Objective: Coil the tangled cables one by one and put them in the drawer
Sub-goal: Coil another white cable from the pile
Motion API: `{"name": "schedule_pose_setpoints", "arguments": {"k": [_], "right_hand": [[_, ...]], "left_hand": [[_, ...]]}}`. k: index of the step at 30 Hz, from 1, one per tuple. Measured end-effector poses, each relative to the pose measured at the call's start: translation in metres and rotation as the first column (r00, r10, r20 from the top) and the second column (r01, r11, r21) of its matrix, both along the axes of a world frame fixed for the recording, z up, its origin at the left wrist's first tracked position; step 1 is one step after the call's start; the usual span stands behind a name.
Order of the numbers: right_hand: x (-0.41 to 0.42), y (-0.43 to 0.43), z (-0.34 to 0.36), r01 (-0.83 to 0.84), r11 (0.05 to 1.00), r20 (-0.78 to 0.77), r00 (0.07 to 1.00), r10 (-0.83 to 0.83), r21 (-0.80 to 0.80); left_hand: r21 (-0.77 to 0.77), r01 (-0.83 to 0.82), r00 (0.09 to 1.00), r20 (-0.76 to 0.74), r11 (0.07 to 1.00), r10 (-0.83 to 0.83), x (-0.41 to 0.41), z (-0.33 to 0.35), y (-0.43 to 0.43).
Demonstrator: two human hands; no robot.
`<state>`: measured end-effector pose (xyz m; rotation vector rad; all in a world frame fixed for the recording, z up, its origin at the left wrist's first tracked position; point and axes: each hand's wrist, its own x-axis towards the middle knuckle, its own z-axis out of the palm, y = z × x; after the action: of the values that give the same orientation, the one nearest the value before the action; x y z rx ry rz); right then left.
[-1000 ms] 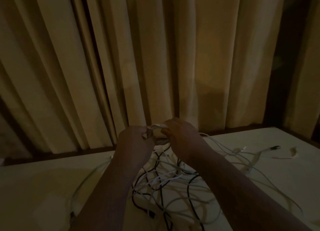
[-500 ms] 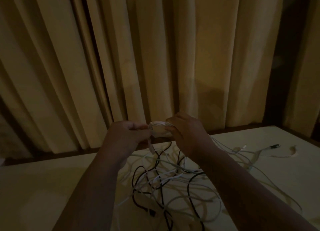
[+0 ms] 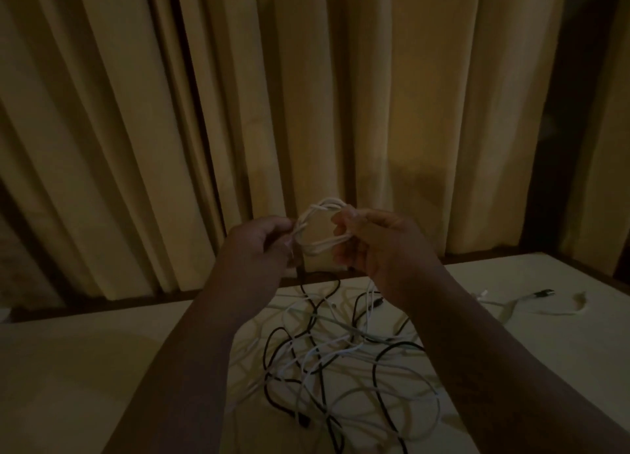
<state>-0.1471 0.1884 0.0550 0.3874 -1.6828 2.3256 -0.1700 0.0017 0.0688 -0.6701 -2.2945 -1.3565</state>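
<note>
The left part of the table [image 3: 85, 368] gives open surface from the near edge to the far edge, and a hand could pass there freely. The middle is blocked by the tangle of cables [image 3: 327, 358], black and white loops spreading from near to far between the two forearms. Above its far side the left hand [image 3: 262, 245] and right hand [image 3: 381, 249] grip a white coil [image 3: 317, 228] in the air, filling that space. At the far right a loose white cable [image 3: 511, 307] with a dark plug [image 3: 545, 293] lies across the surface; a bare strip lies near of it. The curtain [image 3: 375, 112] hangs just behind the far edge, closing off reach beyond.
</note>
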Motion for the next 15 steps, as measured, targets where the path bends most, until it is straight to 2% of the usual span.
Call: {"name": "schedule_pose_setpoints", "arguments": {"k": [2, 5, 7, 10, 12, 15], "right_hand": [[0.003, 0.006, 0.005, -0.109, 0.993, 0.045, 0.993, 0.111, -0.05], [0.01, 0.023, 0.013, -0.048, 0.998, 0.03, 0.998, 0.047, 0.045], [0.013, 0.025, 0.017, 0.023, 0.992, 0.009, 1.0, -0.024, 0.124], [0.017, 0.007, 0.016, -0.007, 0.976, 0.025, 1.0, 0.002, 0.218], [0.018, -0.006, 0.014, -0.017, 0.95, 0.025, 1.0, 0.01, 0.313], [0.019, -0.013, 0.013, 0.013, 0.905, -0.005, 1.0, -0.012, 0.425]], "left_hand": [[0.054, -0.008, 1.0, 0.001, 0.999, 0.008, -0.002, 0.002, -0.007], [0.107, -0.075, 0.995, -0.062, 0.991, 0.082, -0.003, 0.009, -0.024], [0.051, -0.157, 0.983, -0.091, 0.986, 0.161, -0.002, 0.013, -0.027], [-0.061, -0.26, 0.961, -0.109, 0.964, 0.253, -0.002, 0.011, -0.017], [-0.151, -0.32, 0.94, -0.172, 0.935, 0.294, -0.003, 0.006, -0.008], [-0.16, -0.352, 0.924, -0.217, 0.922, 0.315, -0.003, 0.001, -0.001]]}}
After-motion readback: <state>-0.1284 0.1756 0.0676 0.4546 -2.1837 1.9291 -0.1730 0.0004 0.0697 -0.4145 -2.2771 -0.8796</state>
